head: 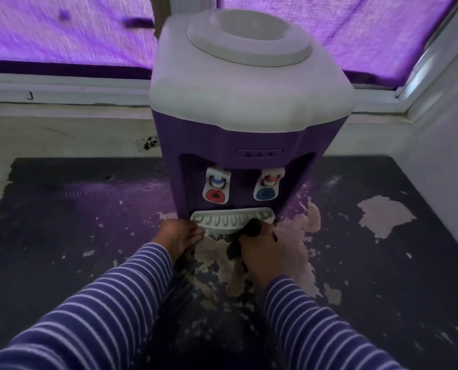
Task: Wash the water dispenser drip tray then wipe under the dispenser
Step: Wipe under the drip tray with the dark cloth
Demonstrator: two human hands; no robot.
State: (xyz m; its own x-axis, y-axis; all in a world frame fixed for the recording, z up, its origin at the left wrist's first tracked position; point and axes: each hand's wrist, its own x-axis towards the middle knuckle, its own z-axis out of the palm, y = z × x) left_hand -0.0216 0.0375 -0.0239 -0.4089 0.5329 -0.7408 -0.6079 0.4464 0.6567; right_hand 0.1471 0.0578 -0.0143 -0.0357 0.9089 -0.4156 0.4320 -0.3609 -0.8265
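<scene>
Head view, looking down: my left hand has its fingers curled against the left end of the white drip tray, gripping its front edge, while my right hand is closed around a dark cloth bunched against the tray's right front corner. Whether the right fingers also pinch the tray itself, I cannot tell. The slotted tray sits in its recess at the foot of the purple water dispenser, below the two taps, on a dark counter with peeling paint. Striped sleeves run back toward the near edge. I judge the step in hand to be the tray's seating at the base, going in or coming out. Next, a level, even two-handed slide, keeping the cloth from snagging underneath.
</scene>
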